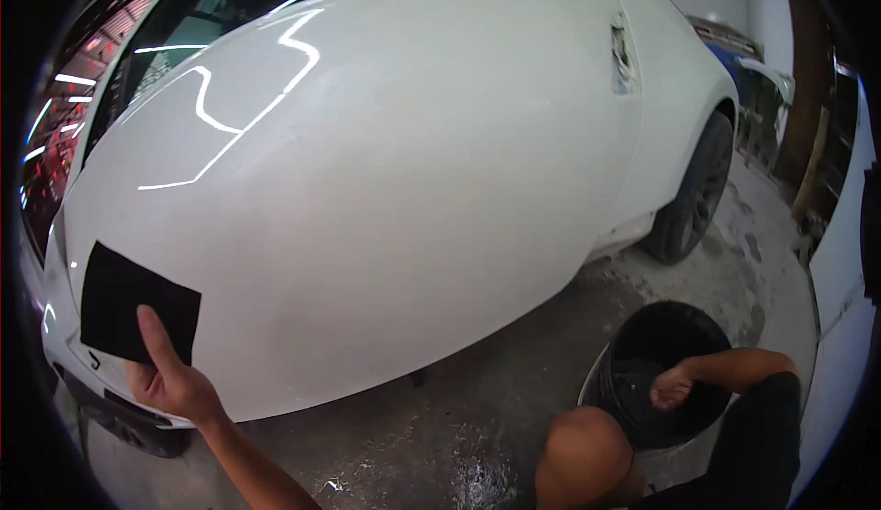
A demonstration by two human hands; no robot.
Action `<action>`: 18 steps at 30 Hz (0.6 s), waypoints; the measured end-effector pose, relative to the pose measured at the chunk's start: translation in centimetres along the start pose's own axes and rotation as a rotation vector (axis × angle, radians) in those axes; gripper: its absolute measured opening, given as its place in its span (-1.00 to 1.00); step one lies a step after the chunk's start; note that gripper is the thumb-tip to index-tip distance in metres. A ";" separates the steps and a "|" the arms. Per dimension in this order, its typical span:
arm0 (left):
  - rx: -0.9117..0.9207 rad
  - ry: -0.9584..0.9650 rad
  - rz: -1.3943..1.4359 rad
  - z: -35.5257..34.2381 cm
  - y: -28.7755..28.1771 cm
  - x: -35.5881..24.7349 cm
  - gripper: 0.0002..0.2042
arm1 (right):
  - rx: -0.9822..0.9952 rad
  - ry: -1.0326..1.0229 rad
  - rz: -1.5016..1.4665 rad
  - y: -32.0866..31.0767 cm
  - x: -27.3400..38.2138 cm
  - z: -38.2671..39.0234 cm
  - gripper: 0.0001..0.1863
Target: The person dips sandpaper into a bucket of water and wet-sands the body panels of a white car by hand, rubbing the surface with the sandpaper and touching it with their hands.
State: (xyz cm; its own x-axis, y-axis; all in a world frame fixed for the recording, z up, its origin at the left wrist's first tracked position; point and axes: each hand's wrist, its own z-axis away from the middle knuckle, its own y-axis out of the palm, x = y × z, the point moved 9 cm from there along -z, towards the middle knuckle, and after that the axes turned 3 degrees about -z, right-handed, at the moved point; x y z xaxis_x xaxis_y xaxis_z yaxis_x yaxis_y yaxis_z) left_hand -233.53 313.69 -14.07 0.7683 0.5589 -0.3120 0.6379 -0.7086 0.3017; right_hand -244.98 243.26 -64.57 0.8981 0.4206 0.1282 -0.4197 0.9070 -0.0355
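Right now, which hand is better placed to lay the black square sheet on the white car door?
Left, I'd judge: the left hand holds the black square sheet near the white car door; the right hand is over at the black bucket.

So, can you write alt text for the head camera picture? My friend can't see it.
A person's left hand holds a squarish black sheet in front of a white car, while the right hand is in or over a black bucket.
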 end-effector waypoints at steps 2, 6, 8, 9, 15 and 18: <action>-0.050 -0.057 0.138 0.2 0.6 1.2 -0.80 | 0.495 0.170 -0.240 1.4 1.0 5.8 -0.76; -0.070 -0.076 0.127 3.0 4.5 1.5 -0.87 | 0.073 -0.754 -0.244 6.7 29.0 28.5 -0.68; 0.174 0.249 -0.055 3.3 6.3 -2.6 -0.89 | 0.094 -1.394 -0.310 11.3 38.6 41.5 -0.64; 0.194 0.293 -0.020 3.8 7.1 -2.4 -0.88 | 0.116 -1.757 -0.299 9.7 41.4 46.2 -0.66; -0.151 -0.005 0.171 -0.4 -2.3 1.2 -0.83 | -2.230 -1.665 -0.017 -0.1 41.5 49.2 -0.37; -0.331 -0.059 0.210 -1.2 -7.5 3.7 -0.79 | -2.219 -1.660 -0.025 7.7 45.0 46.9 -0.25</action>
State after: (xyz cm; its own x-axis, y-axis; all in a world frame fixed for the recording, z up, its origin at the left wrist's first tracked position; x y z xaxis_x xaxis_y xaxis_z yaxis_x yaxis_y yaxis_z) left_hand -235.37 321.62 -16.40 0.8856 0.3842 -0.2610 0.4572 -0.6221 0.6355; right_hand -213.92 268.19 -12.60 -0.1424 0.9615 0.2352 0.9723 0.1804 -0.1488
